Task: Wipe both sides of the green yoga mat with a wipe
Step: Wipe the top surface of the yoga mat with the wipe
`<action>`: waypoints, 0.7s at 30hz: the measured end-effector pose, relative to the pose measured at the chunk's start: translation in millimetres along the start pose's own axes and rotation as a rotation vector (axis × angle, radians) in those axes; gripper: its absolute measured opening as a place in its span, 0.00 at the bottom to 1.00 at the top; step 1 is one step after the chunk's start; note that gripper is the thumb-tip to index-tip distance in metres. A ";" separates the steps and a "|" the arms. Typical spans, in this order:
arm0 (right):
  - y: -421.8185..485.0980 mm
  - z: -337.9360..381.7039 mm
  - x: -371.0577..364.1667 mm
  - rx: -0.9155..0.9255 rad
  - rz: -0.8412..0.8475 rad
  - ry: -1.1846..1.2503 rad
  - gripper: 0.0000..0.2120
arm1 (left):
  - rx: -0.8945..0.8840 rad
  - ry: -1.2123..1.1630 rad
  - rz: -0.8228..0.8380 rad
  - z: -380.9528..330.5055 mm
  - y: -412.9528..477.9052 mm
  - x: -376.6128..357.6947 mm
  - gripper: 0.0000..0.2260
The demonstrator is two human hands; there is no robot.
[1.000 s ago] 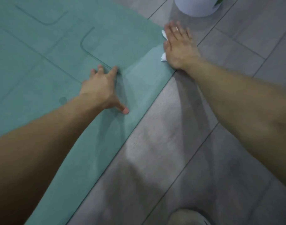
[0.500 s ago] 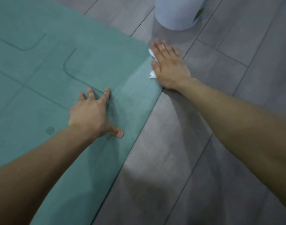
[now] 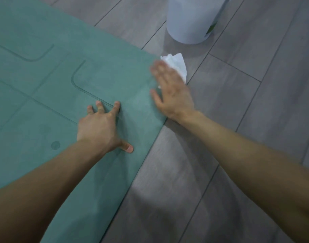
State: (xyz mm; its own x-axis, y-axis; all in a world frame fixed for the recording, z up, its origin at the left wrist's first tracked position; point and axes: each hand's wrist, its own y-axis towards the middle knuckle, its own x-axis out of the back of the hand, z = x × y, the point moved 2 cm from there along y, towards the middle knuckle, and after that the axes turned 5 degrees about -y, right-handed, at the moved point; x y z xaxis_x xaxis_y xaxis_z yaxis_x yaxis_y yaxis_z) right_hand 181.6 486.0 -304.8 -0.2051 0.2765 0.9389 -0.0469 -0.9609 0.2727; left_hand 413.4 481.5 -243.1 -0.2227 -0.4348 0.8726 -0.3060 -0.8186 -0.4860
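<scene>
Pressing your left hand (image 3: 101,130) on the mat (image 3: 45,85), fingers spread — right hand (image 3: 171,95) flat over the wipe (image 3: 176,64).
Grey plank floor (image 3: 255,106) — white tub (image 3: 190,20) near.

a white tub (image 3: 190,20) stands on grey floorboards (image 3: 238,106).

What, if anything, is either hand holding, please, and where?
Nothing gripped: right hand presses flat on the white paper wipe; left hand rests on the green yoga mat.
</scene>
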 end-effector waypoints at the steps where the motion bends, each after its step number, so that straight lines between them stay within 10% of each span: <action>1: 3.9 -9.6 1.8 -0.123 -0.049 0.021 0.34 | 0.004 -0.007 0.002 0.2 1.4 0.5 0.75; 21: 31.9 -17.8 -18.8 -0.186 0.196 0.013 0.28 | 0.038 -0.037 0.025 -1.1 -1.5 3.5 0.76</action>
State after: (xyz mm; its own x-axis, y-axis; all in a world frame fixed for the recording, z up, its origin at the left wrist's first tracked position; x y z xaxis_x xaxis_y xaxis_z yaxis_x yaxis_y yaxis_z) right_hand 166.5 449.9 -317.5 -0.2406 0.0859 0.9668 -0.1840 -0.9821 0.0415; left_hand 412.1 481.6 -239.5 -0.1957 -0.4682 0.8617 -0.2650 -0.8208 -0.5061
